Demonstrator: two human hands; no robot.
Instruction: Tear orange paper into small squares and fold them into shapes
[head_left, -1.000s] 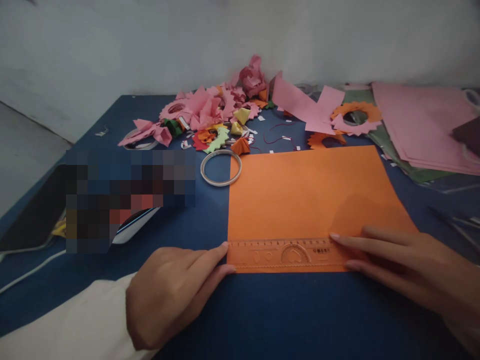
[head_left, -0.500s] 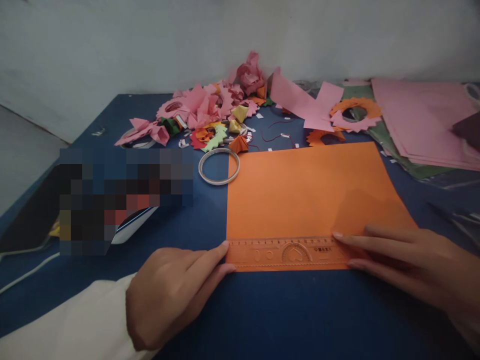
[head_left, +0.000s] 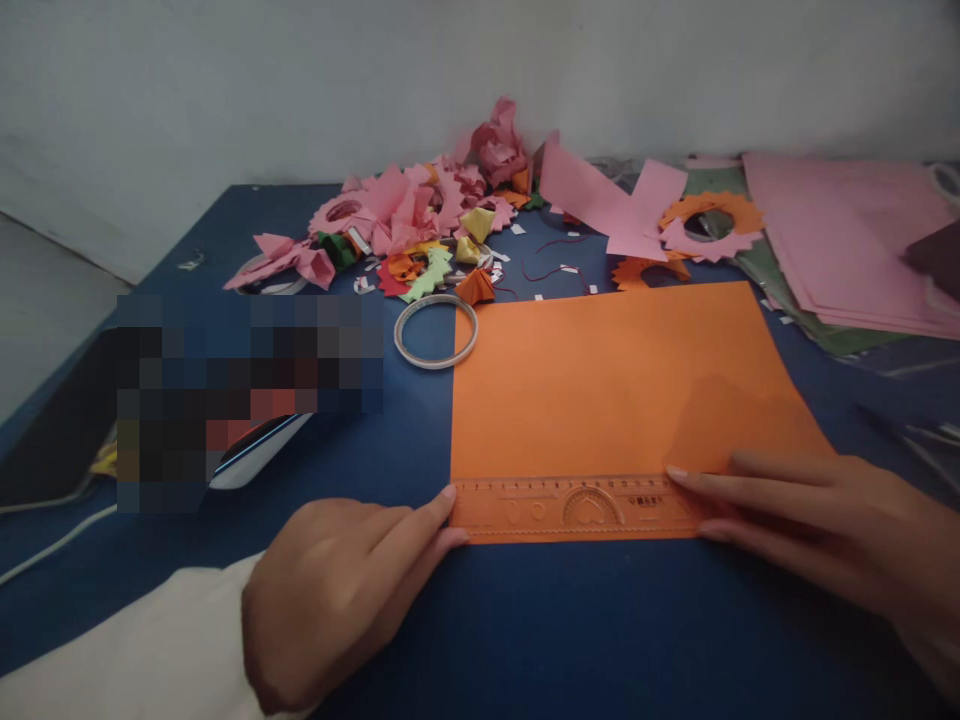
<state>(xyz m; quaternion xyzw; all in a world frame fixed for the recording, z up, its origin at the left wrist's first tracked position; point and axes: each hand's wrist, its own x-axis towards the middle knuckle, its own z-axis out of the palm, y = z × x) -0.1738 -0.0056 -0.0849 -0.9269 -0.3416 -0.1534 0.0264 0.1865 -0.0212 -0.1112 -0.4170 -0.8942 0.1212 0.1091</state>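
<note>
Ruler [head_left: 562, 508] lies on orange paper [head_left: 585, 390], left hand [head_left: 337, 585] gripping its 9 o'clock end, right hand [head_left: 847, 530] its 3 o'clock; a ring [head_left: 435, 365] overlaps the paper's 10 o'clock corner.

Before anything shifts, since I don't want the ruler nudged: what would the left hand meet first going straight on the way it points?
Most likely the ruler: the left hand points at its left end, though whether they touch is hard to tell.

Ruler [head_left: 566, 506] on near edge of sheet [head_left: 585, 390], ring [head_left: 436, 363] at far-left corner, paper pile [head_left: 405, 215] behind
</note>
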